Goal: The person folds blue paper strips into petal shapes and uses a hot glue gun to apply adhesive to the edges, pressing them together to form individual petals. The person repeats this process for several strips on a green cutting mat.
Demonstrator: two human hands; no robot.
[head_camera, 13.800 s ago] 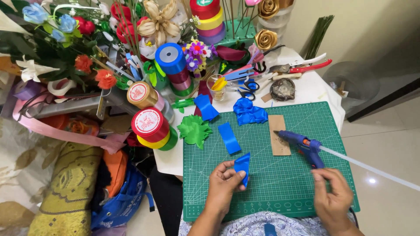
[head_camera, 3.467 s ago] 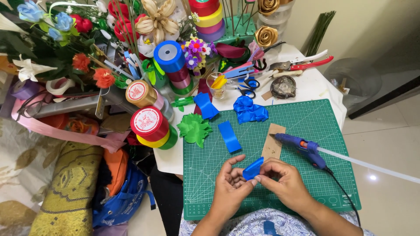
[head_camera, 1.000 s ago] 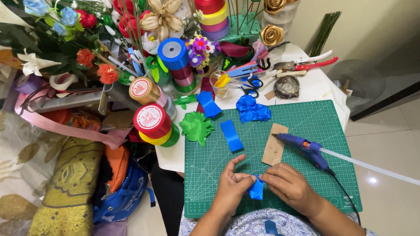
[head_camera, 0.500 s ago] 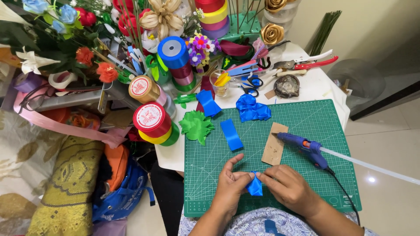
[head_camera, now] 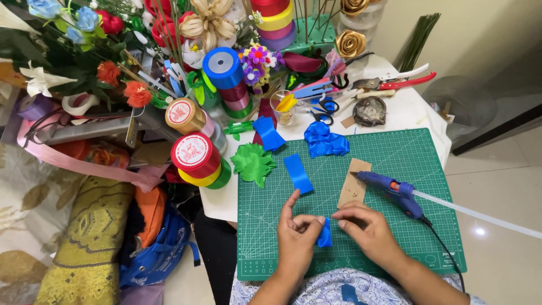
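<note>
Both hands, left hand [head_camera: 298, 240] and right hand [head_camera: 370, 232], are pinching the folded blue ribbon piece [head_camera: 324, 233]; it looks light, soft and slippery, best gripped at its fold.

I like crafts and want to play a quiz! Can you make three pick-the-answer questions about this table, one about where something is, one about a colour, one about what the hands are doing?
1. Where does the blue hot glue gun lie?
A on the green cutting mat
B on the floor
C in a cup

2. What colour is the small folded ribbon piece between the hands?
A red
B blue
C yellow

3. How is that ribbon piece held?
A lying loose
B pinched by left hand and right hand
C taped down

Answers: 1 A, it rests on the mat beside a brown card strip. 2 B, plainly blue. 3 B, fingers of both hands pinch it.
</note>
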